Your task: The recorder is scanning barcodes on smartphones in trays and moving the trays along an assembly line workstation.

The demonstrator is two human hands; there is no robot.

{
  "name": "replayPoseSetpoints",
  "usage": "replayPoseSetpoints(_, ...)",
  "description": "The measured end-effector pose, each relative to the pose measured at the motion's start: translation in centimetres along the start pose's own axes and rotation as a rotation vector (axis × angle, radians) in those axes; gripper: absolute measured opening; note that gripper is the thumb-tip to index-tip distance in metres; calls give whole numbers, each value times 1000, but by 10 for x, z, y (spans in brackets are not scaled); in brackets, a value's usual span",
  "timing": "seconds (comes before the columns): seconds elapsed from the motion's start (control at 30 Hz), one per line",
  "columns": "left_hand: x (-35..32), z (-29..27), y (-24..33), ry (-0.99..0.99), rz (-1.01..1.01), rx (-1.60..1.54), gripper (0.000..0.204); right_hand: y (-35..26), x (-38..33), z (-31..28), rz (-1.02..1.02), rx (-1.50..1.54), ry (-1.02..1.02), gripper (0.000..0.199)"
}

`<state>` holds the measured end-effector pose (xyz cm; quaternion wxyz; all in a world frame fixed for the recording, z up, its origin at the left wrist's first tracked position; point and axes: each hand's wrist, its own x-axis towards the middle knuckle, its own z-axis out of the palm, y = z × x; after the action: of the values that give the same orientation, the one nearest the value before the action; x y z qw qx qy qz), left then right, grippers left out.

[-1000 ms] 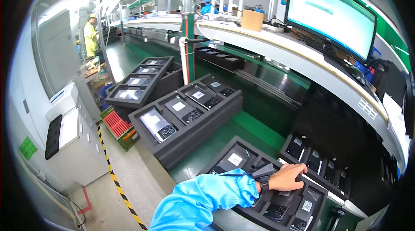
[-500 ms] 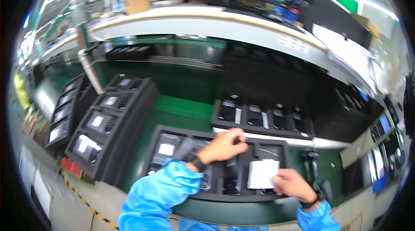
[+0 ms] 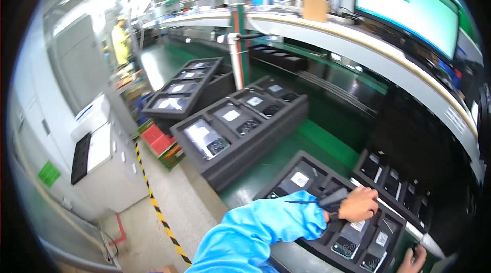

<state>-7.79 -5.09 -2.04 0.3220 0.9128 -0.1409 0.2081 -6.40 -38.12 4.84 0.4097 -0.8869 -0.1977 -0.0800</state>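
My left hand hovers over a black foam tray of smartphones, its fingers curled together. Whatever it may hold is hidden. Close below it in the tray lies a smartphone with a pale label and a camera cluster, and to the right is another smartphone. A third smartphone with a white label lies in the tray's left part, half covered by my blue sleeve. My right hand is at the lower right, just beyond the tray, cut off by the picture's edge. Its thumb and finger stand apart with nothing visible between them.
Stacked foam trays of phones stand to the left, with a tilted phone tray behind. Another phone tray lies at the right under a shelf bearing a monitor. A metal post rises behind the stack.
The view has swung left, so the trays appear further right. The white sheet in my right hand is out of sight, and that hand is now beyond the tray's right side.
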Motion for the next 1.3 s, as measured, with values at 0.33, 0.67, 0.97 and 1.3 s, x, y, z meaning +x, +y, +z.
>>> replayPoseSetpoints(0.33, 1, 10, -14, 163, -32, 37, 12, 101, -3, -24, 262, -285, 34, 60)
replayPoseSetpoints(0.67, -43, -123, -30, -1, -239, 211, 33, 3, 21, 8, 834, 1541, -443, 48)
replayPoseSetpoints(0.97, -52, -115, -58, -14, -396, 403, 42, -126, -15, 125, 605, 1204, -935, 33)
replayPoseSetpoints(1.3, -53, -110, -50, -21, -307, 410, 43, -123, -31, 115, 546, 1181, -1010, 44)
